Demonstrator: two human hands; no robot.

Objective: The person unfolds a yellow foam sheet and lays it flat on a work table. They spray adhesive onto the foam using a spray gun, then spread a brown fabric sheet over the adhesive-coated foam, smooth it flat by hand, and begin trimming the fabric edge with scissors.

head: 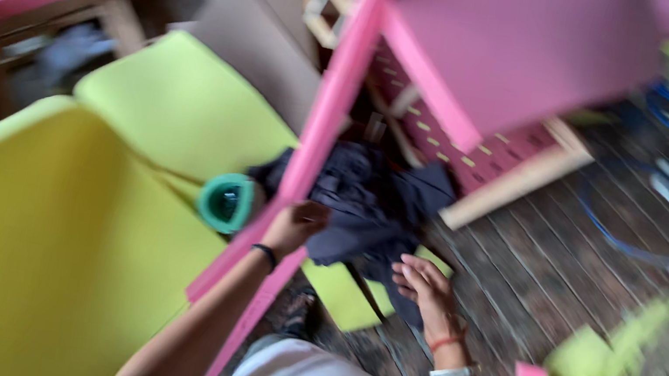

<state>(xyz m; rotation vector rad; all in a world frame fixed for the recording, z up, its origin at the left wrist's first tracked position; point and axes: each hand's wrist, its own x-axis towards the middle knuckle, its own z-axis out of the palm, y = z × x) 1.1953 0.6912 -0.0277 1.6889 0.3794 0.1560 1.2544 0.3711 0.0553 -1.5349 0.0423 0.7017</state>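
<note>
Left hand [294, 224]: curled shut on a long pink foam strip [329, 116], centre, running near to far. Right hand [423, 285]: open, fingers spread, resting on dark cloth [368, 202]. Teal tape roll [225, 202] just left. Yellow-green foam sheets [35, 240] at left. Work looks mid-way; strip held, not yet set down.

Bright, even daylight, soft shadows, no glare. Heavy motion blur throughout, worst at right edge and top corners; centre slightly sharper, colours saturated.
</note>
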